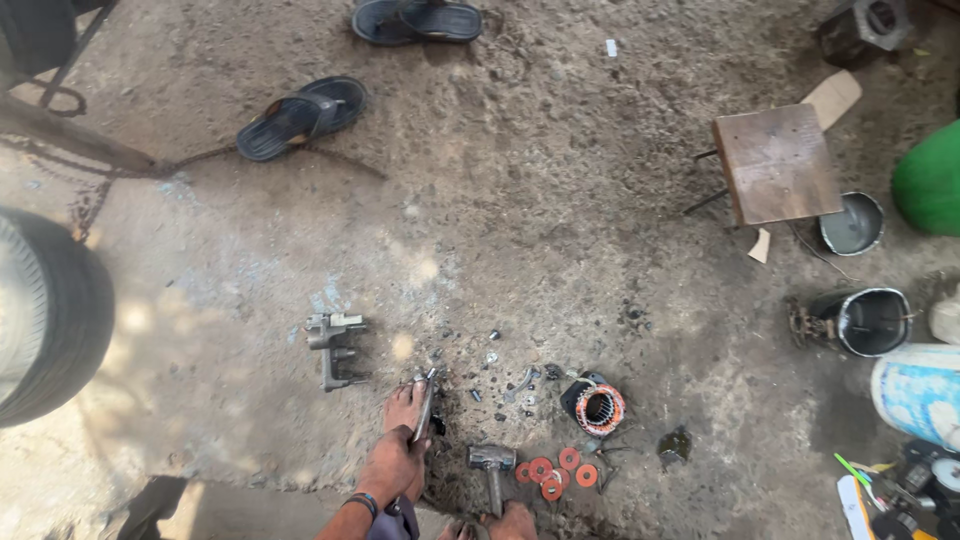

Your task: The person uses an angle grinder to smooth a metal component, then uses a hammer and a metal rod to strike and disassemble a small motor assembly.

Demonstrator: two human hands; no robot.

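Hammer (491,463) lies between chisel (425,405) and washers (556,474) on ground (520,200)

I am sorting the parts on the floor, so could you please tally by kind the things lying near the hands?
Orange washers: 5
Hammer, under the right hand: 1
Flat metal tool, held by the left hand: 1
Copper-wound motor coil: 1
Grey metal bracket: 1
Total: 9

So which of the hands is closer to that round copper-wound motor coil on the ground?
Right. The right hand, gripping the hammer handle, sits below-left of the round copper-wound motor coil; the left hand, holding a metal tool, is farther left.
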